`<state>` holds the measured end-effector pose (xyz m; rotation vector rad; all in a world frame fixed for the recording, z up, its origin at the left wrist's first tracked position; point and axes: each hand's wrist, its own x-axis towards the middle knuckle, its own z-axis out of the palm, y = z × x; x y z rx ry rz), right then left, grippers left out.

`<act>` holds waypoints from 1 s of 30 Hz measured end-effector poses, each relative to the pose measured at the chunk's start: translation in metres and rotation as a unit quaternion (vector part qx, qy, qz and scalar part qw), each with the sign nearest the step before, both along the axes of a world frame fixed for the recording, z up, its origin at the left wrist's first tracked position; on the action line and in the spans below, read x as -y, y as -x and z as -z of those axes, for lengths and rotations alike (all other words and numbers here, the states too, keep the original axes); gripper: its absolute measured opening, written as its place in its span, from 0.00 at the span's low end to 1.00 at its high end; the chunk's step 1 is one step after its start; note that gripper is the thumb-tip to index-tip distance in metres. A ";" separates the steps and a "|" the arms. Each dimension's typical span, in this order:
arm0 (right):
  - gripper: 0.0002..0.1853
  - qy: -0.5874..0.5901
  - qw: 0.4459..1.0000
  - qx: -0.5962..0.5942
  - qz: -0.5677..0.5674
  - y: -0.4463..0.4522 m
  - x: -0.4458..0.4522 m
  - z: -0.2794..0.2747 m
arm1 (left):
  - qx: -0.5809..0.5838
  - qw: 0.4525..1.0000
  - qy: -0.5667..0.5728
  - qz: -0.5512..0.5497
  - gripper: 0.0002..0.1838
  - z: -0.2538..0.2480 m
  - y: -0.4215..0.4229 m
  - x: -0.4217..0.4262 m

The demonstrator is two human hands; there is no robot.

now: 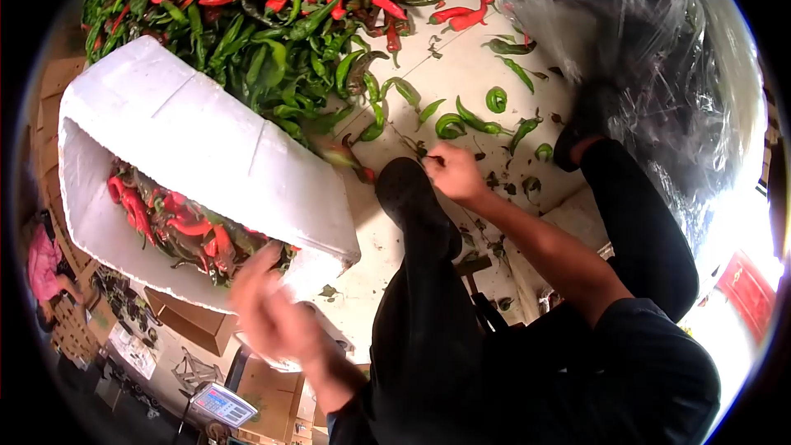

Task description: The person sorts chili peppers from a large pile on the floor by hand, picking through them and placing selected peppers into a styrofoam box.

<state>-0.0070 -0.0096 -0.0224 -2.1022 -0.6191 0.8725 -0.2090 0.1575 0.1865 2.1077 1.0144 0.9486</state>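
My left hand [276, 309] is at the lower edge of the white foam box [210, 128], beside its mouth. Motion smears its fingers, so I cannot see whether it holds anything. Inside the tilted box lie red and dark chili peppers [185, 227]. My right hand [456, 171] is closed low over the floor, just right of my left shoe [404, 189]. Something small and dark shows at its fingertips, too small to name. Loose green chili peppers [479, 118] lie on the floor above this hand. A blurred pepper [350, 156] shows between the box and the shoe.
A large heap of green and red peppers [272, 41] covers the floor at the top. Clear plastic sheeting [659, 49] stands on the right. A digital scale [222, 404], a cardboard box [194, 321] and a person in pink [45, 264] are at lower left.
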 end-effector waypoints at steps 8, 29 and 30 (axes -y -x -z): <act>0.13 0.104 0.960 0.190 -0.175 0.080 -0.112 0.054 | 0.175 0.960 0.203 -0.081 0.12 0.031 -0.047 0.012; 0.14 0.070 0.840 0.424 -0.332 -0.096 -0.178 0.064 | -0.285 0.944 0.097 -0.133 0.23 0.297 -0.074 0.070; 0.15 0.074 0.853 0.402 -0.324 -0.092 -0.166 0.060 | -0.287 0.941 0.115 -0.135 0.23 0.297 -0.076 0.070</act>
